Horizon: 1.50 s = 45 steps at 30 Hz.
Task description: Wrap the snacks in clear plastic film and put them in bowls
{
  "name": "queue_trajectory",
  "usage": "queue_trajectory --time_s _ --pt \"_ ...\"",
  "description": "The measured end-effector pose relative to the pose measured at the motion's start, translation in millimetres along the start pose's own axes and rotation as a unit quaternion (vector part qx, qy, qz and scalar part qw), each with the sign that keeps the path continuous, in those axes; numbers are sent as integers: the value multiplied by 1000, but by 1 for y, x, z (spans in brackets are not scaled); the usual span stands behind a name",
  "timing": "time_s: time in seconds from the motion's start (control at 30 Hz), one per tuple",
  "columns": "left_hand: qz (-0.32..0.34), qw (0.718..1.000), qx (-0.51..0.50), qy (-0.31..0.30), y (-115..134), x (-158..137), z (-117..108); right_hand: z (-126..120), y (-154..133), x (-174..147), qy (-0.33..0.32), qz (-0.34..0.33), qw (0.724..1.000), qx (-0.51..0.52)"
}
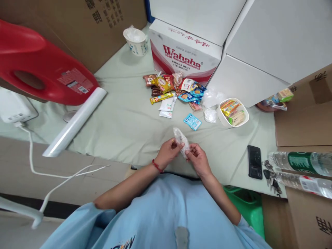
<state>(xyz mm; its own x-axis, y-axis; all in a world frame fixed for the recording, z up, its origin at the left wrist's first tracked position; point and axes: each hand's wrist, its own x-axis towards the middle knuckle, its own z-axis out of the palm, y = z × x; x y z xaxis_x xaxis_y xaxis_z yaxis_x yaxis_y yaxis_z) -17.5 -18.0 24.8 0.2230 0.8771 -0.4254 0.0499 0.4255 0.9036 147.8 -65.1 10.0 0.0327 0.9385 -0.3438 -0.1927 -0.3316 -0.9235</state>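
Note:
Between my two hands is a crumpled clear plastic bag [181, 138], held just above the front of the cloth-covered table. My left hand [169, 152] pinches its left side, thumb on top. On the lower right side, my right hand [198, 159] grips the plastic between thumb and fingers. Just beyond the hands lies a small blue packet [192, 121]. A crumpled clear plastic wad [210, 115] rests to its right, beside a white bowl [246, 121] with wrapped snacks inside. Farther back, several snack packets [164, 84] and white sachets [168, 104] lie in a pile.
A Wahaha carton [185, 57] stands behind the snacks, near a paper cup [136, 41]. At left are a red jug [46, 65], a white plastic roll [75, 121] and a white cable [31, 148]. To the right lie a phone [255, 162], keys [272, 178] and water bottles [301, 162].

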Motion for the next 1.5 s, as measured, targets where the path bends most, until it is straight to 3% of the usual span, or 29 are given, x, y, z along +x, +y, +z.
queue_trajectory --time_s 0.2,0.37,0.43,0.57,0.67,0.77,0.87,0.97,1.17,1.27,1.33,1.4,1.5 --pt "-55 990 -125 -48 -2 6 -9 -24 -16 1 49 35 997 56" --pt "-99 969 -199 -112 -3 3 -19 -54 -31 1 31 106 991 81" --pt "-103 962 -215 -135 -3 3 -20 -59 -31 3 35 105 991 71" --pt "-87 961 -237 -117 -6 5 -22 -57 -24 5 130 -9 991 -19" --pt "-82 963 -245 -79 -9 8 -24 -49 -21 -1 187 -118 963 -151" --pt "-78 963 -250 -62 -8 9 -27 -37 -19 -5 102 -210 931 -282" --pt "-60 965 -248 -51 -6 10 -29 -26 -14 -2 6 -276 873 -402" --pt "-44 971 -237 5 -7 13 -36 -20 -4 5 14 -310 841 -443" --pt "-17 985 -119 125 -23 9 -62 -19 1 3 8 -331 847 -416" --pt "109 976 30 184 -24 -4 -70 -21 2 0 13 -325 851 -411" --pt "219 952 153 147 -23 -11 -69 -23 4 -1 17 -317 855 -410" --pt "293 919 256 69 -23 -12 -63 -25 7 -1 19 -312 859 -404" --pt "306 886 347 -12 -27 -2 -52 -27 9 0 16 -311 862 -399"
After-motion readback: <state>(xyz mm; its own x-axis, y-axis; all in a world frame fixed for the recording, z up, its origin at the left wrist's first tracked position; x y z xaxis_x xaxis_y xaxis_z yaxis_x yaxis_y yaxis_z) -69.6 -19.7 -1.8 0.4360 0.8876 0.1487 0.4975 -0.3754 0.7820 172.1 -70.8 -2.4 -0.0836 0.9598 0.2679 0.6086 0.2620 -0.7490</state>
